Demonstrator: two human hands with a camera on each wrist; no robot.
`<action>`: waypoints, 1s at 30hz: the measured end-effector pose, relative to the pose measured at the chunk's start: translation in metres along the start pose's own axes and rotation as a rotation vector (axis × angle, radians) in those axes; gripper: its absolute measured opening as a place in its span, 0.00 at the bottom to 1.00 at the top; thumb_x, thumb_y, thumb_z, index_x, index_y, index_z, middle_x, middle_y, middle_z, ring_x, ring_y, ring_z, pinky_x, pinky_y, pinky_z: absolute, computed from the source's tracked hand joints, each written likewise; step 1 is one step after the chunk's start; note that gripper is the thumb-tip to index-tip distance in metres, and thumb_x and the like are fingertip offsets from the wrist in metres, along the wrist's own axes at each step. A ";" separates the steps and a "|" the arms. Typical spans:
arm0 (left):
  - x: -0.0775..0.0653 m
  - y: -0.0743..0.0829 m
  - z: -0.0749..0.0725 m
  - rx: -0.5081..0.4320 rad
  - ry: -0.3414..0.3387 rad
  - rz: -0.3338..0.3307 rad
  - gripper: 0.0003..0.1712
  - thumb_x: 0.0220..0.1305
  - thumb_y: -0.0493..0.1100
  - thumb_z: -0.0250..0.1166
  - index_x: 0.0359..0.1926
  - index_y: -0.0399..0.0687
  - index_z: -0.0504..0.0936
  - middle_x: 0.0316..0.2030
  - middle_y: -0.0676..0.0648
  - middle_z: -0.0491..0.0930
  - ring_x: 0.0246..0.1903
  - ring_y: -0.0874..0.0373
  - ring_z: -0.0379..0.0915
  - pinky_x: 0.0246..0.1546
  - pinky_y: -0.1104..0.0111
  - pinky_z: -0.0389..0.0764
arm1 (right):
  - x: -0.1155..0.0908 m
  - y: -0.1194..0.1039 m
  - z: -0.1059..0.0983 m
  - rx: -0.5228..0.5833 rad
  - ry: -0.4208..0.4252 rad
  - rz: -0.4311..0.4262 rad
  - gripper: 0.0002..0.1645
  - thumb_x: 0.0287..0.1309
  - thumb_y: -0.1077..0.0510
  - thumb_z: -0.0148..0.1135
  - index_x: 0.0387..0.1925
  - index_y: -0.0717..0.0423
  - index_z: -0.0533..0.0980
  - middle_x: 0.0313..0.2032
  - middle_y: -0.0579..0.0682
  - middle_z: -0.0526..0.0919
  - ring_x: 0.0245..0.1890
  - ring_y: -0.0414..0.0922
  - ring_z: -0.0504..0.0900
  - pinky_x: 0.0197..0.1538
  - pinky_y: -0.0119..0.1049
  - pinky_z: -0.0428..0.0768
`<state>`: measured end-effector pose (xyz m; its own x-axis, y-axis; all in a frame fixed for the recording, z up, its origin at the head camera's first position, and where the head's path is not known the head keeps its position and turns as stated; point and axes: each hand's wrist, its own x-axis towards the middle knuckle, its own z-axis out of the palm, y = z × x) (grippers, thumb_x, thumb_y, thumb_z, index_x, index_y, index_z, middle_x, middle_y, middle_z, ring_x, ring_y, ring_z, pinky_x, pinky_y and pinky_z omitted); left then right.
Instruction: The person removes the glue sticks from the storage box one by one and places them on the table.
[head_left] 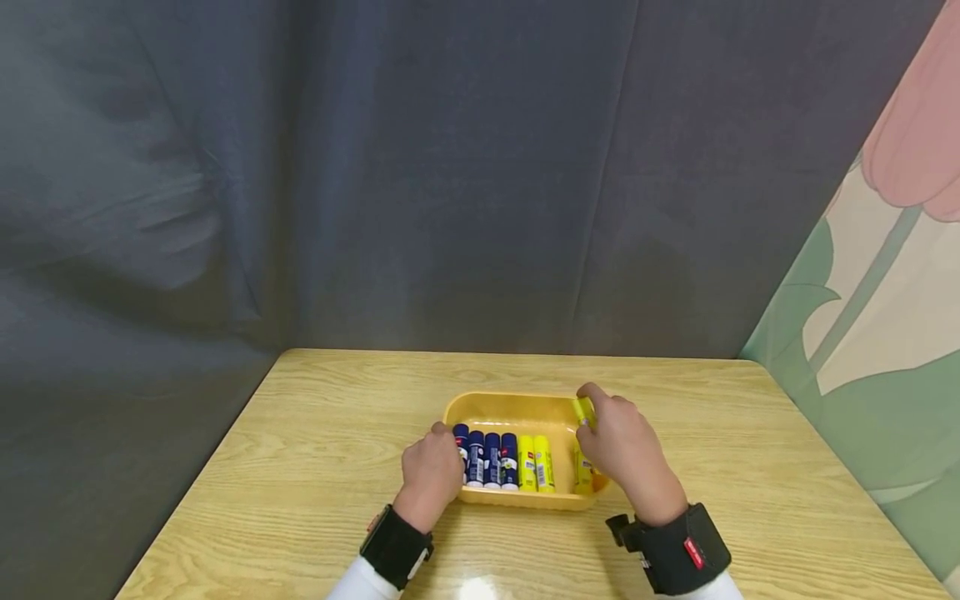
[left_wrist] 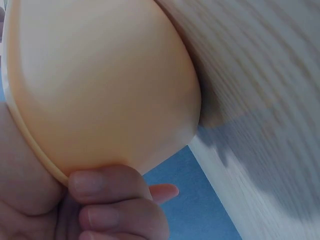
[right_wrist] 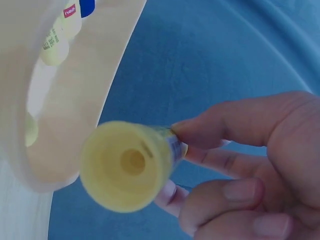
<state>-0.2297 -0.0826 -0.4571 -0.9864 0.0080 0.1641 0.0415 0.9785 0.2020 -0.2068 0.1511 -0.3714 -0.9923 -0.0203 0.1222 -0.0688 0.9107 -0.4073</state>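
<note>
The right hand (head_left: pixel 621 433) pinches a yellow glue stick (right_wrist: pixel 125 165) between thumb and fingertips, over the right end of the tray (head_left: pixel 525 501) in the lower middle of the head view; whether the stick touches the tray cannot be told. The left hand (head_left: pixel 433 467) grips the tray's rim at its left end, fingers curled against the outer wall. The step in hand seems to be handling this one stick while the tray is steadied; the next move would call for lining it up with the others before the fingers let go. In the right wrist view the held stick's hollow end faces the camera, its long axis running back and slightly rightward; in the head view it leans a little from upper left to lower right. Below it lies another yellow stick (head_left: pixel 582 473); farther left, two yellow sticks (head_left: pixel 536 463) and four blue sticks (head_left: pixel 492 461) stand in a row, long axes running up the frame, blue caps uppermost. Around the tray spreads the wooden table (head_left: pixel 337 433), a dark curtain (head_left: pixel 465 183) behind
</note>
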 end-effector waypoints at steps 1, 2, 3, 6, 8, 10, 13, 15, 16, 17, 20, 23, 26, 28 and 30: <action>0.000 0.000 0.000 -0.001 -0.003 0.002 0.14 0.64 0.42 0.65 0.37 0.34 0.74 0.23 0.41 0.79 0.24 0.48 0.82 0.22 0.57 0.80 | -0.001 0.001 -0.001 0.005 -0.001 0.003 0.28 0.58 0.64 0.63 0.61 0.62 0.71 0.31 0.56 0.77 0.24 0.47 0.69 0.25 0.37 0.68; 0.000 0.001 0.000 -0.003 -0.004 0.004 0.14 0.64 0.42 0.65 0.37 0.34 0.74 0.23 0.41 0.79 0.24 0.48 0.82 0.22 0.57 0.80 | -0.001 0.003 -0.002 0.008 -0.003 0.006 0.28 0.58 0.64 0.63 0.61 0.62 0.71 0.32 0.56 0.78 0.24 0.48 0.70 0.25 0.37 0.68; 0.000 0.001 0.000 -0.004 -0.006 0.004 0.14 0.64 0.42 0.65 0.37 0.34 0.74 0.23 0.41 0.79 0.24 0.48 0.82 0.22 0.57 0.79 | -0.002 0.004 -0.002 0.016 -0.008 0.012 0.28 0.58 0.64 0.62 0.61 0.62 0.71 0.32 0.56 0.78 0.25 0.47 0.70 0.26 0.37 0.68; 0.001 0.002 0.000 -0.005 -0.006 0.002 0.14 0.64 0.43 0.65 0.37 0.35 0.74 0.23 0.41 0.79 0.24 0.48 0.82 0.22 0.57 0.79 | -0.003 0.009 -0.005 0.053 -0.037 0.026 0.28 0.59 0.63 0.62 0.62 0.62 0.70 0.30 0.56 0.77 0.24 0.47 0.71 0.26 0.36 0.70; 0.001 0.003 0.000 -0.009 0.000 0.001 0.14 0.64 0.43 0.65 0.37 0.35 0.74 0.23 0.41 0.79 0.24 0.47 0.82 0.22 0.56 0.79 | -0.003 0.011 -0.007 0.070 -0.046 0.031 0.28 0.59 0.63 0.62 0.62 0.61 0.70 0.28 0.54 0.76 0.24 0.47 0.72 0.26 0.36 0.71; 0.002 0.003 0.000 -0.009 -0.002 -0.001 0.14 0.65 0.43 0.64 0.37 0.34 0.74 0.23 0.41 0.79 0.24 0.47 0.82 0.23 0.56 0.80 | -0.003 0.013 -0.009 0.078 -0.047 0.030 0.28 0.59 0.63 0.62 0.61 0.61 0.70 0.27 0.53 0.75 0.24 0.47 0.72 0.26 0.36 0.72; 0.003 0.003 0.000 -0.004 -0.010 -0.006 0.14 0.65 0.43 0.64 0.38 0.34 0.74 0.23 0.41 0.79 0.24 0.47 0.82 0.22 0.57 0.80 | -0.003 0.014 -0.012 0.078 -0.043 0.029 0.27 0.59 0.63 0.62 0.61 0.61 0.71 0.27 0.53 0.76 0.25 0.47 0.73 0.27 0.36 0.72; 0.003 0.003 0.000 0.004 -0.014 -0.010 0.14 0.65 0.43 0.64 0.38 0.34 0.74 0.22 0.41 0.79 0.24 0.48 0.82 0.22 0.57 0.80 | -0.003 0.014 -0.012 0.085 -0.050 0.031 0.27 0.59 0.63 0.62 0.61 0.61 0.71 0.28 0.54 0.76 0.25 0.47 0.73 0.27 0.36 0.72; 0.003 0.003 0.000 0.006 -0.013 -0.010 0.14 0.65 0.43 0.64 0.38 0.34 0.74 0.22 0.41 0.78 0.24 0.48 0.82 0.22 0.57 0.80 | -0.004 0.013 -0.013 0.089 -0.055 0.032 0.27 0.59 0.63 0.62 0.61 0.61 0.71 0.28 0.54 0.77 0.25 0.47 0.73 0.27 0.36 0.73; 0.003 0.002 0.000 0.008 -0.013 -0.010 0.14 0.65 0.43 0.64 0.38 0.34 0.74 0.22 0.41 0.78 0.23 0.48 0.82 0.22 0.57 0.79 | -0.004 0.013 -0.013 0.092 -0.058 0.035 0.27 0.59 0.63 0.62 0.61 0.61 0.71 0.28 0.54 0.77 0.25 0.47 0.73 0.27 0.36 0.73; 0.003 0.002 0.000 0.008 -0.003 -0.006 0.14 0.65 0.43 0.64 0.37 0.34 0.74 0.21 0.42 0.78 0.23 0.48 0.82 0.21 0.57 0.79 | -0.005 0.012 -0.013 0.089 -0.058 0.036 0.27 0.59 0.63 0.62 0.61 0.62 0.71 0.29 0.54 0.77 0.25 0.47 0.74 0.27 0.36 0.73; 0.002 0.001 0.000 0.011 -0.004 0.000 0.14 0.65 0.43 0.64 0.38 0.34 0.74 0.21 0.42 0.77 0.22 0.48 0.82 0.21 0.58 0.79 | -0.006 0.012 -0.013 0.084 -0.053 0.037 0.27 0.59 0.63 0.62 0.61 0.61 0.71 0.28 0.54 0.77 0.25 0.47 0.73 0.27 0.36 0.73; 0.002 0.000 0.000 0.014 -0.009 0.001 0.14 0.64 0.43 0.65 0.38 0.34 0.74 0.21 0.42 0.77 0.21 0.49 0.81 0.20 0.58 0.79 | -0.006 0.013 -0.013 0.087 -0.055 0.033 0.27 0.59 0.64 0.62 0.60 0.61 0.71 0.27 0.53 0.76 0.24 0.47 0.73 0.26 0.36 0.72; 0.001 0.000 0.000 0.016 -0.019 -0.001 0.15 0.65 0.43 0.65 0.39 0.33 0.75 0.21 0.42 0.77 0.21 0.49 0.80 0.19 0.59 0.78 | -0.007 0.013 -0.013 0.093 -0.060 0.031 0.27 0.59 0.64 0.62 0.60 0.62 0.71 0.26 0.53 0.76 0.23 0.46 0.72 0.25 0.36 0.71; 0.000 0.000 0.000 0.010 -0.024 -0.003 0.15 0.65 0.42 0.65 0.40 0.32 0.75 0.21 0.42 0.77 0.21 0.50 0.80 0.19 0.59 0.78 | -0.007 0.015 -0.014 0.093 -0.069 0.027 0.27 0.59 0.64 0.61 0.61 0.62 0.71 0.25 0.52 0.75 0.23 0.46 0.72 0.25 0.36 0.70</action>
<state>-0.2300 -0.0829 -0.4573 -0.9900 0.0093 0.1405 0.0366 0.9806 0.1927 -0.1993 0.1702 -0.3659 -0.9984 -0.0273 0.0488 -0.0479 0.8689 -0.4927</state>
